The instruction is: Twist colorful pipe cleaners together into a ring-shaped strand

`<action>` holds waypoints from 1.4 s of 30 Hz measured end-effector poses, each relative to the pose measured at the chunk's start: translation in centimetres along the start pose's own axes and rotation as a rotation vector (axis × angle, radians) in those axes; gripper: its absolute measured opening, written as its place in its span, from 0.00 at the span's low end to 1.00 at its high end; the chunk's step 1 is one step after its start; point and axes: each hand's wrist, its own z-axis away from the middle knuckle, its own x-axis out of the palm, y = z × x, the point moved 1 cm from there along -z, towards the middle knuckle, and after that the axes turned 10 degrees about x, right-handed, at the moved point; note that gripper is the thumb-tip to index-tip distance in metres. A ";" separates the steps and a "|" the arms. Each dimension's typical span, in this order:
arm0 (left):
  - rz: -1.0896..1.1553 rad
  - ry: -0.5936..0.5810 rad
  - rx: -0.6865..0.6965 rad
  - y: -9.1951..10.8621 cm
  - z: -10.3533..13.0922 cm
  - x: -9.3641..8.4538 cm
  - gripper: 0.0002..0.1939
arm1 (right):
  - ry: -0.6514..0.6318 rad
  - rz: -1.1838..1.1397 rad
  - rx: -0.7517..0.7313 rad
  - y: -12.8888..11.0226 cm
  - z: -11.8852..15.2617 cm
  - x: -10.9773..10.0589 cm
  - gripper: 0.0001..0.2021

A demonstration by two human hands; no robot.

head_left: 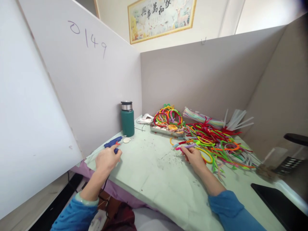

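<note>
My left hand [108,158] is closed round the handle of a blue hot glue gun [112,141], which has an orange-red trigger. The gun lies low at the table's left edge, its tip beside a small white round pad [126,140]. Over the right half of the table, my right hand [194,158] pinches a pink and purple pipe cleaner piece [190,146]; its full shape is partly hidden by the fingers. Just beyond that hand spreads a heap of colourful pipe cleaners [211,136], red, green, yellow and orange.
A metal tray [166,131] holds pipe cleaner rings [168,116] and small flat pieces. A green bottle [127,122] stands by the left partition. Clear sticks [238,120] lie at the back right. A black flat object [276,200] is at the right edge. Dark specks dot the pale tablecloth [154,179].
</note>
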 end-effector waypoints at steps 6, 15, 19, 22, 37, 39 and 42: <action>0.082 0.081 0.006 0.1 0.6 -1.1 0.23 | 0.050 0.106 0.024 -0.2 0.0 -0.3 0.24; 0.479 0.131 0.150 1.0 2.8 -4.2 0.19 | -0.249 0.334 -0.154 -3.2 1.9 1.0 0.26; 0.563 0.156 0.323 2.4 3.7 -4.3 0.18 | -0.166 0.136 -0.369 -6.3 3.5 3.7 0.19; 0.546 0.142 0.402 3.5 4.2 -3.9 0.18 | -0.189 0.054 -0.388 -7.7 3.7 5.6 0.23; 0.632 0.043 0.244 2.3 3.1 -2.3 0.17 | -0.128 0.415 -0.506 -8.0 1.9 -1.8 0.13; 0.757 -0.020 0.137 1.6 2.4 -2.0 0.20 | 0.064 0.415 -0.435 -7.5 0.7 -5.8 0.15; 0.981 -0.033 0.061 1.4 1.5 -1.8 0.25 | 0.226 0.690 -0.482 -6.1 -0.6 -9.6 0.12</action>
